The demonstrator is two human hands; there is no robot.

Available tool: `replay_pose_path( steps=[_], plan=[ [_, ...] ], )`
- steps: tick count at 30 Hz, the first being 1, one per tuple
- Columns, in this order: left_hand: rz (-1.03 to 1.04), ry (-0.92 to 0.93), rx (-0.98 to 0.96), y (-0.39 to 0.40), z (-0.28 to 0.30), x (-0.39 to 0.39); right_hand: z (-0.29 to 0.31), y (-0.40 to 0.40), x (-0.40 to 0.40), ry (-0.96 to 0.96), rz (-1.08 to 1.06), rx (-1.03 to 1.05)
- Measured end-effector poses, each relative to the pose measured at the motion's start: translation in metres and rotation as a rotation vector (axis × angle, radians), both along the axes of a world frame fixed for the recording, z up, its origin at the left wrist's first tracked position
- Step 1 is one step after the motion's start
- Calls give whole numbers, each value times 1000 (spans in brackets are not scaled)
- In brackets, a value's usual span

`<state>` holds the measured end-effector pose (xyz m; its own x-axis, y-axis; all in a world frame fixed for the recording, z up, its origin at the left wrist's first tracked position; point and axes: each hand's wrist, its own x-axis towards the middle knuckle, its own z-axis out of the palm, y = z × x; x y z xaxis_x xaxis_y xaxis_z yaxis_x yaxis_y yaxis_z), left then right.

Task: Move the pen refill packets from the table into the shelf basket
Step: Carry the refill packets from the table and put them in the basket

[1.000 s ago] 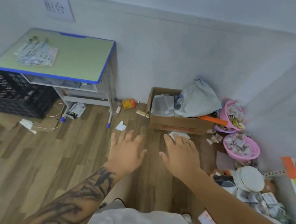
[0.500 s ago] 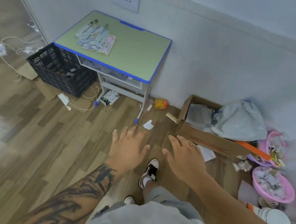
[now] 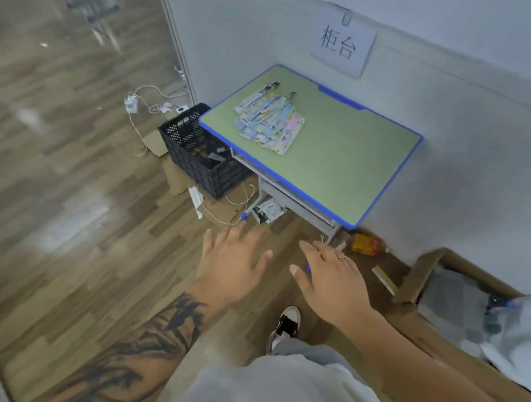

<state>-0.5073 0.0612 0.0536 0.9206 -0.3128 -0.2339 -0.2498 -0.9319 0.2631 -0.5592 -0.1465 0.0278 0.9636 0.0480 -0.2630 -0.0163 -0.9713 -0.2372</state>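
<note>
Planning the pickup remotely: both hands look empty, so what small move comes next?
Probably step closer and reach toward the pen refill packets piled on the green table. Left hand and right hand hover open over the floor, short of the table, holding nothing.

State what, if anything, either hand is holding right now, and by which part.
Nothing is held. The left hand and right hand are both open, fingers spread, above the floor; the pen refill packets lie untouched on the table.
</note>
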Motion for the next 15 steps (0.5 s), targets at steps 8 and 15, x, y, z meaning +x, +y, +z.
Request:
replay_pose_path(
  steps=[8, 15],
  plan=[
    [6, 1, 84, -26, -7, 106, -12, -17, 120, 16, -42, 62],
    [0, 37, 81, -33, -29, 178, -27, -23, 193, 90, -65, 38]
  ],
)
